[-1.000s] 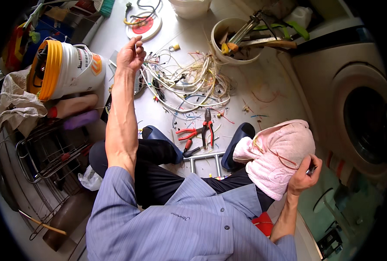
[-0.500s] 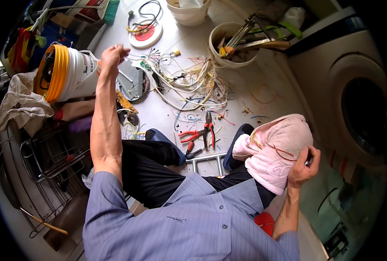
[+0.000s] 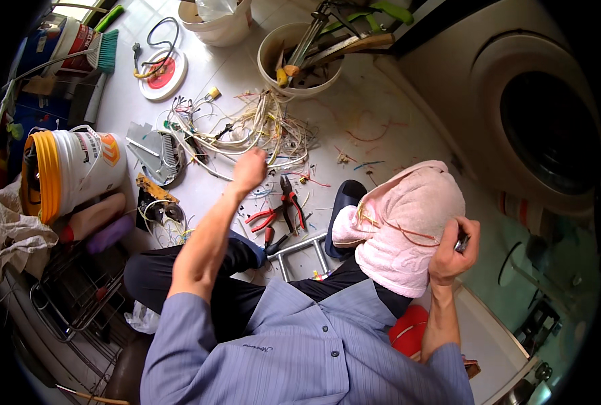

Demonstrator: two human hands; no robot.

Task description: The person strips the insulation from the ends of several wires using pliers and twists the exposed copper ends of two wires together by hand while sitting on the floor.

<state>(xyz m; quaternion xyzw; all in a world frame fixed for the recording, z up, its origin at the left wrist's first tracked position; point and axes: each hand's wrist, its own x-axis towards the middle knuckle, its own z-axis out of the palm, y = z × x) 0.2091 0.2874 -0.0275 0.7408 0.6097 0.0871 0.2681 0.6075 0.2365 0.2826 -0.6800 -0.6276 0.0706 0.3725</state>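
My left hand (image 3: 250,170) is over the near edge of a tangled heap of white, cream and coloured wires (image 3: 266,131) on the floor. Its fingers are curled; what they hold, if anything, is hidden. A pink towel (image 3: 415,223) covers my right knee. Against the towel's right side, my right hand (image 3: 454,253) is closed around a small dark object with a shiny end (image 3: 461,243), its kind unclear. A thin brown wire (image 3: 408,231) lies across the towel. Red-handled pliers (image 3: 288,206) rest on the floor between my feet, beside a red and black tool (image 3: 270,237).
A pail of tools (image 3: 300,61) and another white pail (image 3: 216,27) stand ahead. At left are a tipped white bucket (image 3: 94,162) and a grey metal part (image 3: 153,155). A washing machine (image 3: 489,67) is at right. Wire scraps (image 3: 344,158) dot the floor.
My left hand has moved from beside the grey metal part, rightward and nearer, to the wire heap. The view has shifted. My right hand keeps its grip beside the towel.
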